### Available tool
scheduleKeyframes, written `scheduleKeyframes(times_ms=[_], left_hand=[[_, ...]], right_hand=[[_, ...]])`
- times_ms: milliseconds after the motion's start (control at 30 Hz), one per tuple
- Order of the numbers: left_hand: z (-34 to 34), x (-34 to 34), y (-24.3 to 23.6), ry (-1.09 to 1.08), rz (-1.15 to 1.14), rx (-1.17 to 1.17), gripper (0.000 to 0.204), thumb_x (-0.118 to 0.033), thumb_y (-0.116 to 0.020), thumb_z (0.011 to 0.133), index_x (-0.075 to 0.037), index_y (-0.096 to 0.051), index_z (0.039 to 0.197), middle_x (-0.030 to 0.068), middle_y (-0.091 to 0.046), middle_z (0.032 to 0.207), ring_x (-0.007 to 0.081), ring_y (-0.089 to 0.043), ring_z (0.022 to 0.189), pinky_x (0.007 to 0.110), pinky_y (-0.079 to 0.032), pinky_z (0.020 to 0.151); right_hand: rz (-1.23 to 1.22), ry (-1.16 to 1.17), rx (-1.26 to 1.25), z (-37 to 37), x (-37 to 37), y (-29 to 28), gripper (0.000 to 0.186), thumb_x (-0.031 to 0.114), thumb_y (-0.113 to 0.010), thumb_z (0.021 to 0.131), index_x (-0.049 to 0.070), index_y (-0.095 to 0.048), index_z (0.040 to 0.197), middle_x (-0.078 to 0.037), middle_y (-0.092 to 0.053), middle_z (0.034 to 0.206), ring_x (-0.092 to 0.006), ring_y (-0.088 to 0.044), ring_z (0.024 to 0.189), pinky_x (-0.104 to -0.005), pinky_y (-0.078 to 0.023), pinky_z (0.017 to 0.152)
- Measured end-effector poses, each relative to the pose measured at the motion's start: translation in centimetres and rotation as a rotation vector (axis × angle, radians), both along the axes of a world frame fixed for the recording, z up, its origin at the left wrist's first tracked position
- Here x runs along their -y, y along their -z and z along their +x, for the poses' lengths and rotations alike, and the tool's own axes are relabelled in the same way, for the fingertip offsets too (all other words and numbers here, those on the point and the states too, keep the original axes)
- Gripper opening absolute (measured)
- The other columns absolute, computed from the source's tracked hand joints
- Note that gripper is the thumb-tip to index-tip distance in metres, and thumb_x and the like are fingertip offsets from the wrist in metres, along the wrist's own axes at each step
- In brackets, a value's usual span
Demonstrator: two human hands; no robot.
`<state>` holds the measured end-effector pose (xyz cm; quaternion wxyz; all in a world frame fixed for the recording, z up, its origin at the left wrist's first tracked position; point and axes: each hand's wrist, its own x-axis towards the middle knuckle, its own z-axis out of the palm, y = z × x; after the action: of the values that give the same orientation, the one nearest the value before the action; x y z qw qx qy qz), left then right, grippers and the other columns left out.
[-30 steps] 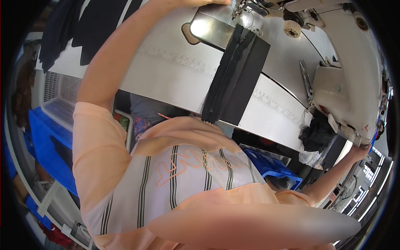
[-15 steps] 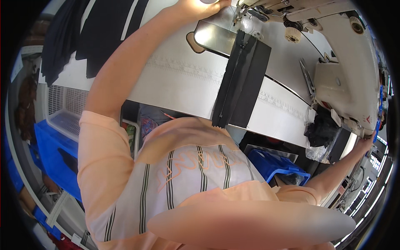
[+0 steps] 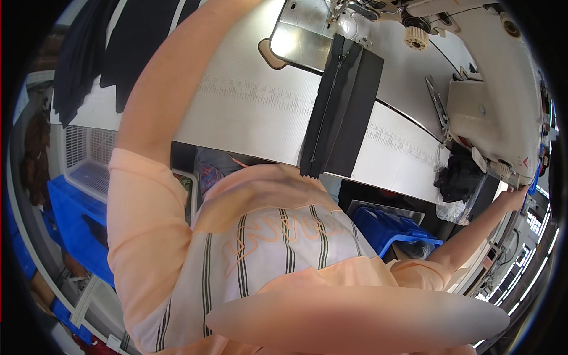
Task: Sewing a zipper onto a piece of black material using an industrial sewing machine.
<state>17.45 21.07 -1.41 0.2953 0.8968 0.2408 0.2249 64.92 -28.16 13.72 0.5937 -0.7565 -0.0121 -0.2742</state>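
A strip of black fabric with a black zipper (image 3: 326, 112) on it lies across the metal plate, its top end near the presser foot (image 3: 333, 13) of a white sewing machine (image 3: 503, 89). Its toothed lower end hangs over the table's front edge. My left forearm (image 3: 171, 77) reaches up past the upper edge of the picture, which cuts off the hand. At the far right, my right hand (image 3: 517, 199) is at the machine's outer end; its fingers are too hidden to read.
Black fabric pieces (image 3: 133, 53) lie at the upper left of the table (image 3: 248, 124). Scissors (image 3: 436, 102) rest by the machine's base, near a dark bundle (image 3: 460, 180). Below stand a white basket (image 3: 89, 148), a blue bin (image 3: 74, 216) and another blue bin (image 3: 384, 228).
My left hand has moved up and left from beside the needle plate, out of the picture. The zipper strip looks nearly unchanged, and my right hand stays at the machine's end.
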Motion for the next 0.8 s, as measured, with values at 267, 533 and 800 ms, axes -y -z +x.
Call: scheduleKeyframes(times_ms=[267, 533, 800], left_hand=[[-17.2, 10.0, -5.5, -0.223, 0.053, -0.287, 0.043, -0.023, -0.068, 0.087, -0.010, -0.062, 0.128, 0.0068, -0.060, 0.133, 0.0217, -0.052, 0.128, 0.040, -0.033, 0.110], [-23.4, 15.3, -2.3, -0.290, 0.256, -0.268, 0.043, -0.023, -0.070, 0.084, -0.011, -0.064, 0.125, 0.0050, -0.058, 0.135, 0.0270, -0.051, 0.128, 0.049, -0.035, 0.107], [-22.7, 12.5, -2.8, -0.229, 0.472, -0.201, 0.029, -0.003, -0.064, 0.085, -0.001, -0.065, 0.114, 0.0085, -0.065, 0.117, 0.0251, -0.062, 0.103, 0.034, -0.051, 0.088]], right_hand=[[-0.965, -1.054, 0.730, -30.2, -14.4, 7.8, 0.027, 0.009, -0.074, 0.080, 0.006, -0.070, 0.107, -0.008, -0.064, 0.125, -0.0263, -0.060, 0.110, -0.0353, -0.045, 0.093], [-0.904, -1.208, 0.861, -35.4, -21.8, 13.0, 0.039, 0.020, -0.077, 0.076, 0.008, -0.067, 0.112, 0.000, -0.065, 0.119, -0.0227, -0.057, 0.105, -0.0356, -0.043, 0.089], [-1.004, -1.194, 0.872, -35.3, -21.3, 14.1, 0.042, 0.021, -0.077, 0.076, 0.008, -0.067, 0.115, -0.001, -0.064, 0.124, -0.0218, -0.058, 0.106, -0.0354, -0.045, 0.088]])
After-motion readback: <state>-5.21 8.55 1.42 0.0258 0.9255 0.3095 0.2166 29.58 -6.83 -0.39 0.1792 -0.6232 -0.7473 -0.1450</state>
